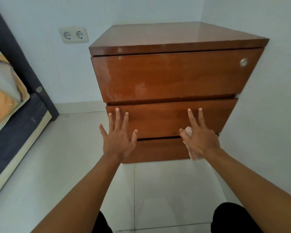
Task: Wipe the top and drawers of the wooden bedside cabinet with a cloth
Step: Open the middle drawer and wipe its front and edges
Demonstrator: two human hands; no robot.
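Observation:
The wooden bedside cabinet (166, 78) stands in a room corner, with a glossy top (175, 34) and three drawer fronts, all pushed in. A round metal lock (243, 62) sits at the top drawer's upper right. My left hand (118, 137) lies flat with fingers spread on the left part of the middle drawer (158, 120). My right hand (199, 138) presses a white cloth with red checks (194, 154) against the right part of the middle and bottom drawers; two fingers stretch upward. Most of the cloth is hidden under the palm.
A white wall touches the cabinet's right side. On the back wall left of the cabinet is a double socket (73, 34). A dark blue bed frame (15, 125) with orange and white bedding runs along the left. White floor tiles (166, 190) lie below; my dark-clad knees show at the bottom edge.

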